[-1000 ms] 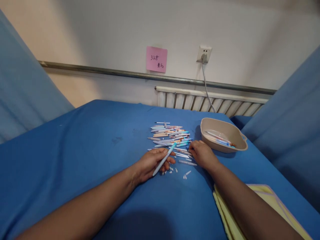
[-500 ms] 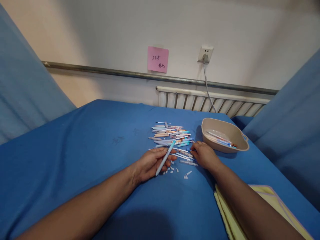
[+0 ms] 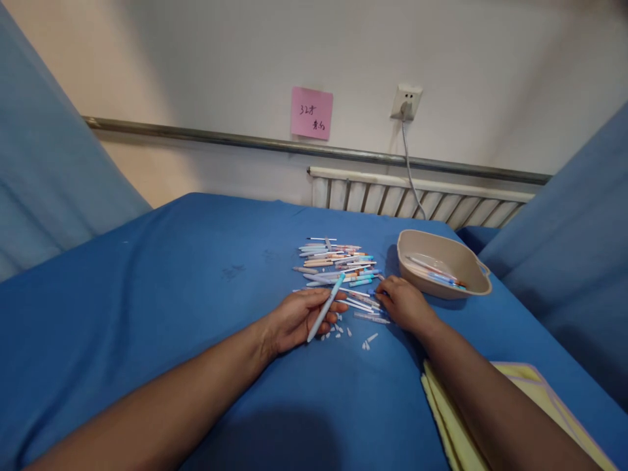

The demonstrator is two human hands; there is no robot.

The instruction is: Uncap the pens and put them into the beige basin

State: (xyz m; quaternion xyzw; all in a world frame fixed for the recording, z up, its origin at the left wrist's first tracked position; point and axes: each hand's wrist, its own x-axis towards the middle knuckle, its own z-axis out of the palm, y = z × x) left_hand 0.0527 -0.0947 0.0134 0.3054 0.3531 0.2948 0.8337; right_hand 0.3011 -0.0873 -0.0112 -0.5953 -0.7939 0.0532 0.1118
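My left hand [image 3: 294,320] is closed on a pale grey-blue pen [image 3: 324,313] with a turquoise end, held slanting across the fingers, turquoise end up and away. A pile of pen parts [image 3: 338,261], barrels and thin white refills in several colours, lies just beyond it on the blue cloth. At the pile's right edge rests my right hand [image 3: 405,304], its fingers bent and pinched low among the parts. A small blue piece [image 3: 371,292] shows by its fingertips; what they grip is hidden. Small white tips [image 3: 366,345] lie scattered in front of the pile.
A beige plastic basin [image 3: 478,288] holding several pens or refills stands right of the pile. A folded yellow towel [image 3: 532,392] lies under my right forearm. Behind the cloth-covered bed [image 3: 147,281] are a radiator [image 3: 363,193], a metal rail and a plugged-in cable.
The view has shifted very slightly. Both hands stay nearly in place, the left still holding the same pen and the right still at the pile's edge.
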